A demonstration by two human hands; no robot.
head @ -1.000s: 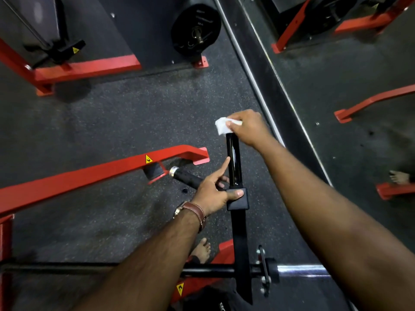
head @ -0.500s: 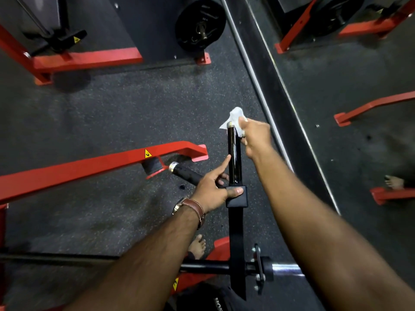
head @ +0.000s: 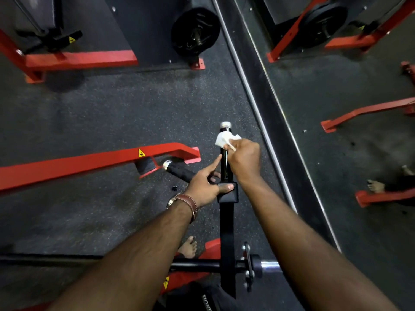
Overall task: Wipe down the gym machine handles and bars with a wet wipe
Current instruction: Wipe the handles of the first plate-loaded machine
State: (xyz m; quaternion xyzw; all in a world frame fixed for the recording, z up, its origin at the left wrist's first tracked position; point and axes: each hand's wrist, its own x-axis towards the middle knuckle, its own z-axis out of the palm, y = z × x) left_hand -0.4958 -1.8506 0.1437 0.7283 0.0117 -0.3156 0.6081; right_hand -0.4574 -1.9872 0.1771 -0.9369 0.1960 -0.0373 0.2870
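Observation:
A glossy black handle bar (head: pixel 224 167) with a chrome end cap (head: pixel 225 125) points away from me. My right hand (head: pixel 243 161) is wrapped around its upper part and pinches a crumpled white wet wipe (head: pixel 224 140) against it, just below the cap. My left hand (head: pixel 205 185) steadies the bar at its square black collar (head: pixel 228 195), thumb on the collar and index finger stretched along the bar. A second black grip (head: pixel 179 171) with a chrome tip angles off to the left under my left hand.
A red machine arm (head: pixel 89 163) crosses the left side. A horizontal black bar (head: pixel 195 264) runs near the bottom. A weight plate (head: pixel 195 31) hangs at the top. A mirror edge (head: pixel 269 122) runs diagonally on the right. My bare foot (head: pixel 188 246) stands on the rubber floor.
My right hand with the wipe has slid from the handle's tip down toward me along the bar, leaving the chrome cap uncovered. My left hand kept its hold at the collar.

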